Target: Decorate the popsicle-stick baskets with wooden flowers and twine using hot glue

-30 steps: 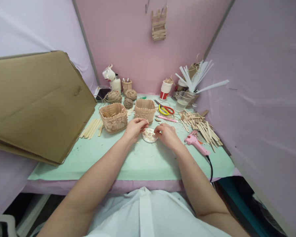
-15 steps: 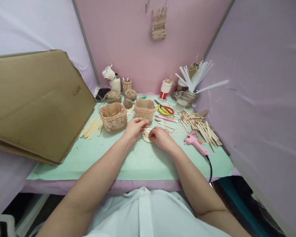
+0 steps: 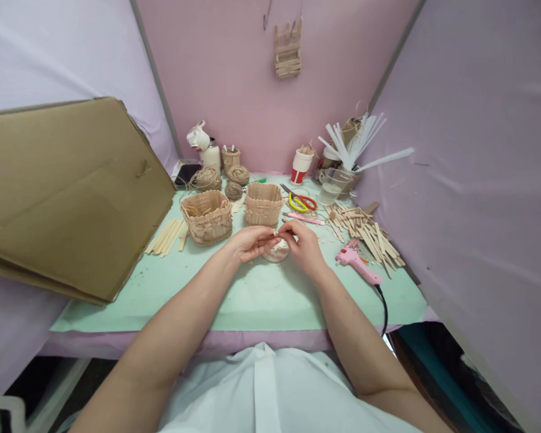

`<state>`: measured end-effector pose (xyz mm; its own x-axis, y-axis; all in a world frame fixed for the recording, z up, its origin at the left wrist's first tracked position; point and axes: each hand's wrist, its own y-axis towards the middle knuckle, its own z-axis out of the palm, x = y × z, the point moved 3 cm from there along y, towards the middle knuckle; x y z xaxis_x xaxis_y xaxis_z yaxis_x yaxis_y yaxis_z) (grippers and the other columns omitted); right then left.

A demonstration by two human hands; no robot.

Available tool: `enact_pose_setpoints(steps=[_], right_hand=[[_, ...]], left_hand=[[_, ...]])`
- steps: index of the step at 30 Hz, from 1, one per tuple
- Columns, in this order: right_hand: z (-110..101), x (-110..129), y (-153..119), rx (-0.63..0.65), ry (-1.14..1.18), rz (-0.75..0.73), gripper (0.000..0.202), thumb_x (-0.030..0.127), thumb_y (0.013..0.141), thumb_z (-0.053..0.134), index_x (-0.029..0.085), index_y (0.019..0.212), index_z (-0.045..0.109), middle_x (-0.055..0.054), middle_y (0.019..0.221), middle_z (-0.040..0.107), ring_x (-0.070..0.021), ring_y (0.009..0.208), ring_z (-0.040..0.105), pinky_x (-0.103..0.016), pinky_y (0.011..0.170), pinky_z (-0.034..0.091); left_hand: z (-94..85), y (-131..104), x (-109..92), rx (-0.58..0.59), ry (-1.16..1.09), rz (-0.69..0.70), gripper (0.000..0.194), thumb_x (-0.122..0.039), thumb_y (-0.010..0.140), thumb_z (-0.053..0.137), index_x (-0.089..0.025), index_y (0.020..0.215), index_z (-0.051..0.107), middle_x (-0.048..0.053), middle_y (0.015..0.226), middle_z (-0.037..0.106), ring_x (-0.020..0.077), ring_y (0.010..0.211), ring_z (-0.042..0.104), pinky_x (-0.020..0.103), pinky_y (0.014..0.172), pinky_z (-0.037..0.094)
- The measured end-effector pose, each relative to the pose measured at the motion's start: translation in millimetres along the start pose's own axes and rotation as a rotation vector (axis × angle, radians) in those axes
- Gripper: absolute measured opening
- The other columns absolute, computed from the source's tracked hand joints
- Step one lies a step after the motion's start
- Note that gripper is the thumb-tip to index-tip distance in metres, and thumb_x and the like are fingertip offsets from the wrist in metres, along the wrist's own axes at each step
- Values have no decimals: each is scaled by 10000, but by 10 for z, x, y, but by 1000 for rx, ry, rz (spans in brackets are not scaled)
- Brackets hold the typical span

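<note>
Just in front of the right wooden basket (image 3: pixel 263 205), my left hand (image 3: pixel 256 242) pinches a tiny pale piece (image 3: pixel 275 233) at its fingertips. My right hand (image 3: pixel 300 243) meets it there, its fingers closed at the same piece; whether it holds a separate bit is too small to tell. Below the fingertips a small round whitish dish (image 3: pixel 276 251) rests on the green table cover (image 3: pixel 261 300), partly hidden by my hands. Another wooden basket (image 3: pixel 206 218), with flat pieces inside, stands to the left of my left hand.
A pink glue gun (image 3: pixel 358 264) and a pile of wooden sticks (image 3: pixel 369 231) lie right. Scissors (image 3: pixel 300 199) and a pink cutter (image 3: pixel 304 218) are behind my right hand. Twine balls (image 3: pixel 206 178) sit at the back; a large cardboard sheet (image 3: pixel 72 198) leans at the left.
My right hand has lifted from the round dish and moved up to my left fingertips. My left hand has turned, its fingers now extending over the dish. The view has shifted slightly.
</note>
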<state>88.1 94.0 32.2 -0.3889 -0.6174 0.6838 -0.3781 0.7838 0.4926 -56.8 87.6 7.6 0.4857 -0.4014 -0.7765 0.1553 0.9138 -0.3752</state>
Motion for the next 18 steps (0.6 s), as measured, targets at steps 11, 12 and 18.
enact_pose_setpoints(steps=[11, 12, 18], right_hand=[[12, 24, -49, -14, -8, -195, 121, 155, 848, 487, 193, 844, 601, -50, 878, 628, -160, 853, 576, -281, 766, 444], [18, 27, -50, -19, -1, -193, 114, 146, 837, 499, 193, 839, 603, -49, 884, 629, -158, 854, 577, -282, 768, 446], [49, -12, -42, -51, 66, -79, 100, 237, 841, 545, 193, 768, 596, -41, 835, 615, -146, 774, 564, -267, 687, 463]], left_hand=[[8, -21, -13, 34, 29, 48, 68, -42, 727, 640, -100, 728, 604, 41, 677, 654, 79, 626, 646, 151, 641, 537], [13, -26, -15, 10, 35, 65, 73, -42, 729, 638, -100, 718, 596, 37, 664, 647, 74, 607, 639, 149, 629, 532], [52, -41, -18, -50, 80, 165, 124, -68, 680, 696, -110, 714, 585, 14, 639, 631, 66, 573, 611, 165, 606, 514]])
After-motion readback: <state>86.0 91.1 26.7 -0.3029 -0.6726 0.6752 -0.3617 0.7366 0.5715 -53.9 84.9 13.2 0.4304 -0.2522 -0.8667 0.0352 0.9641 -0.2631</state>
